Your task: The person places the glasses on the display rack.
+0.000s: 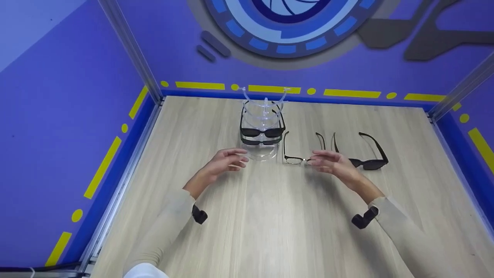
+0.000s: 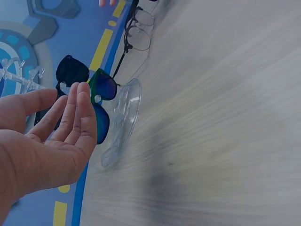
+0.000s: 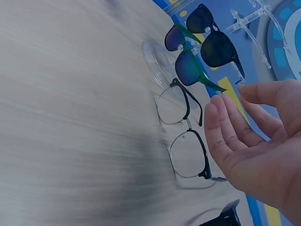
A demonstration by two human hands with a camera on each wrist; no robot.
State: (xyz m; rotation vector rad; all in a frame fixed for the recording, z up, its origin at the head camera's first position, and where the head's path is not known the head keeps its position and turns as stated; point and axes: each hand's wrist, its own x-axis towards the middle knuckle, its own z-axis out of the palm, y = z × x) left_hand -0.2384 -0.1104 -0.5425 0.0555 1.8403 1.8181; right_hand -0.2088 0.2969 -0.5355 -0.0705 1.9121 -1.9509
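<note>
A clear plastic glasses stand [image 1: 265,112] bears two pairs of sunglasses: black sunglasses [image 1: 262,133] above, and green-framed sunglasses [image 3: 186,66] with bluish lenses below. Just left of the stand's base hovers my left hand [image 1: 227,161], fingers extended and holding nothing. My right hand [image 1: 332,164] is above the table, over one side of the clear-lens eyeglasses [image 1: 294,160] and partly hiding them in the head view. Its fingers are loosely bent, with nothing between them. Black sunglasses [image 1: 373,164] lie to the right, one lens partly behind my right hand.
The wooden table [image 1: 262,227] meets a purple back wall [image 1: 173,50] behind the stand. Side panels with metal posts [image 1: 133,50] enclose it left and right. The stand's upper arms hold no glasses.
</note>
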